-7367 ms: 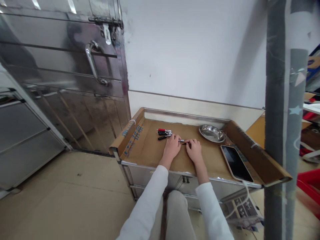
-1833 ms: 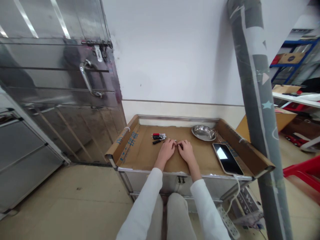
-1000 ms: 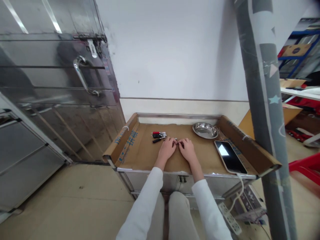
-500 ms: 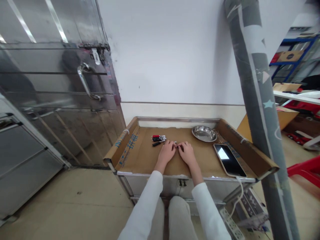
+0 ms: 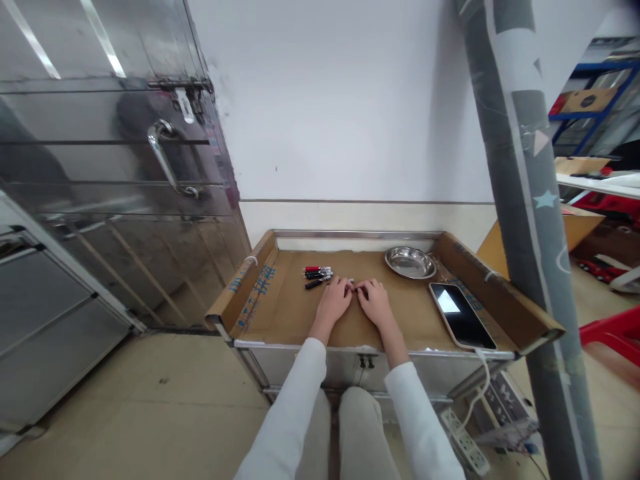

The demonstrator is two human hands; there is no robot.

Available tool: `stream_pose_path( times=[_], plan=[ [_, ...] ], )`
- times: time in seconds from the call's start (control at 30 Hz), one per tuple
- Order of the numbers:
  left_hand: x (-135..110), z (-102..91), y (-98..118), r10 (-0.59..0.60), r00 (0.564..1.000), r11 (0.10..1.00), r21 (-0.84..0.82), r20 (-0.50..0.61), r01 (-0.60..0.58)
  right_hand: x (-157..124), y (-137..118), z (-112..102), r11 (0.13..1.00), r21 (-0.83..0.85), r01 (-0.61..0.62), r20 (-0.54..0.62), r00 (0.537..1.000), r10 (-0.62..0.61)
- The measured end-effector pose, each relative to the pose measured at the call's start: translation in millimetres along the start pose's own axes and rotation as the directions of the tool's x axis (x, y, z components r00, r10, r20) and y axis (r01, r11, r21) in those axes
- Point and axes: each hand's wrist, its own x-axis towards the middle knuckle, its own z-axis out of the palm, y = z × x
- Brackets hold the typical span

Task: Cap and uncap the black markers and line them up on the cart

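My left hand [image 5: 336, 298] and my right hand [image 5: 373, 299] rest low on the cardboard-lined tabletop [image 5: 285, 313], their fingertips almost meeting. The fingers of both hands are curled and pinched together. A small pale tip shows between them, but my fingers hide most of whatever they hold. Just left of my left hand lies a group of pens [image 5: 317, 273], several black and one red, side by side with light ends facing right. The nearest black pen [image 5: 314, 284] lies slightly askew, its right end close to my left hand.
A shiny round metal dish [image 5: 411, 263] stands at the back right. In front of it lies a phone [image 5: 461, 315] with a white cable running off the front edge. Folded cardboard walls [image 5: 500, 293] border the sides. A thick grey roll [image 5: 530, 180] leans at the right.
The view has shifted slightly. Both hands stay in nearly the same place with fingers pinched together, and the pens, dish and phone lie as before.
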Motion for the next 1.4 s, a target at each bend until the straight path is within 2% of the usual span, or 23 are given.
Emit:
stream_pose_path(
  times=[1.4],
  plan=[
    [4.6,2.4,0.6,0.009,1.0,1.0,0.005,0.007,-0.009,-0.1,-6.5,-8.2,0.999,-0.006,-0.047,0.031,0.998,0.047]
  ],
)
